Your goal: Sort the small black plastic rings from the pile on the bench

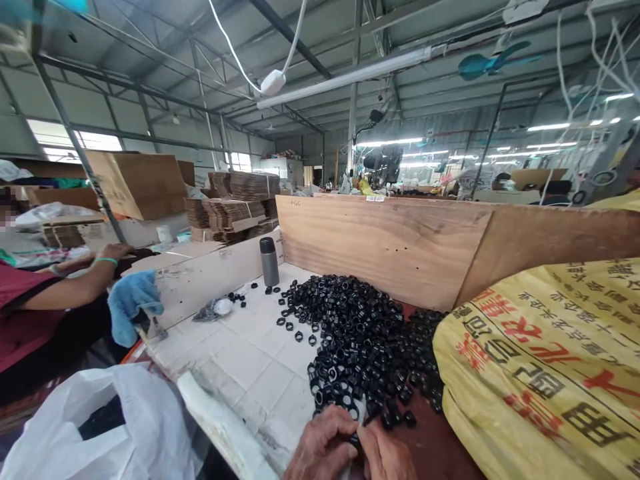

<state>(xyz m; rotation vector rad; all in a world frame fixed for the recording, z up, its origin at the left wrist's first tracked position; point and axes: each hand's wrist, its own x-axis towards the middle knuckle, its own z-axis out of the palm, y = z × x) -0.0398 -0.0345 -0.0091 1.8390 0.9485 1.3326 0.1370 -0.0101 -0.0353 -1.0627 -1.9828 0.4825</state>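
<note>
In the head view, saw the left bare hand (323, 445) and the right bare hand (386, 457) close together at the lower edge, nearly closed and pinching a small black plastic-looking piece (355, 440) between them; could not tell its full shape; noticed just beyond a large heap of shiny black plastic-looking rings (350, 327), lying on a white-covered tabletop (245, 363) and a dark-red flat surface (433, 447); saw behind it a long upright brown wooden board (385, 247), and to the right a bulging yellow printed sack (530, 373).

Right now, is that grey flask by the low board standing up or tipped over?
Standing up: the grey flask rests base-down on the white tabletop, its dark cap on top.
</note>
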